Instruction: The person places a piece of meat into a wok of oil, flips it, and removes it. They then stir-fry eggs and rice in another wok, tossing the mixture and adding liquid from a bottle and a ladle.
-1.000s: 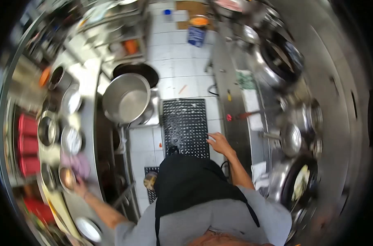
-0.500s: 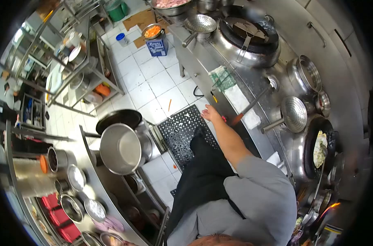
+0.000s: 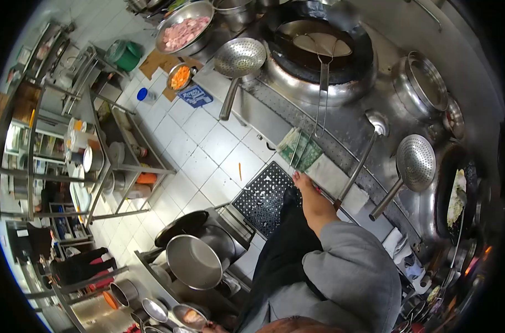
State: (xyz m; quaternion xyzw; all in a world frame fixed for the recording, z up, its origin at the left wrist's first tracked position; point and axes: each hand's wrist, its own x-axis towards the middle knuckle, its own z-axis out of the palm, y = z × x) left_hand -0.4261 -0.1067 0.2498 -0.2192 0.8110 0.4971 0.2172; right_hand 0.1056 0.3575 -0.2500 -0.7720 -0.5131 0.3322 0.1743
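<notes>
Left hand [image 3: 213,328] holding bowl [image 3: 192,317] (food inside), right hand [image 3: 301,181] near cloth [image 3: 306,157]

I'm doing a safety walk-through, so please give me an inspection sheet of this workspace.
Surface: steel stove top, shiny, with cookware and utensils on it.
Job's things: metal bowl with food in it, beside the left hand; long-handled ladle, its handle ending near the right hand.
Clutter: a perforated strainer and another on the stove side; green cloth at the counter edge; orange strip on the floor.
Hands: left mostly cut off by the frame; right at the counter edge; neither grip clear.
Cables: dark curved piece by the counter edge; cannot tell whether it is a cable.
Surroundings: white tiled floor, black perforated mat, large pot, flame far right.
</notes>
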